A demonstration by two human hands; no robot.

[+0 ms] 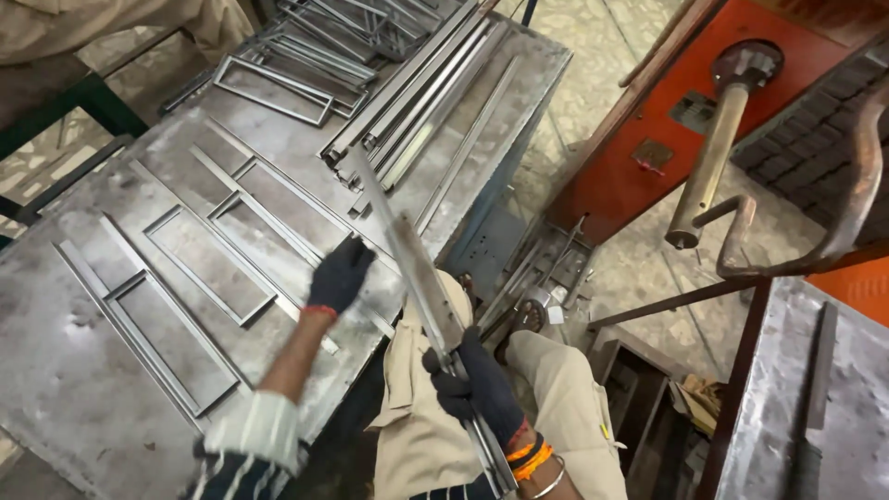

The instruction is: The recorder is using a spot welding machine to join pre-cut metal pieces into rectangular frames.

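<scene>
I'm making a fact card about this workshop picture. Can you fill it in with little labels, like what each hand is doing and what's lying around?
Place: metal workshop, seen from above
Left hand: black glove, fingertips resting on the steel table
Right hand: black glove, closed around a long metal strip
Strip: slants up toward the bundle of bars
On the table: welded rectangular frames, flat
Wrist: orange bangles
Right side: orange machine with a lever handle

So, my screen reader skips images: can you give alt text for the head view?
A gloved right hand grips a long flat metal strip, while the gloved left hand rests on a steel table bearing welded rectangular frames.
</scene>
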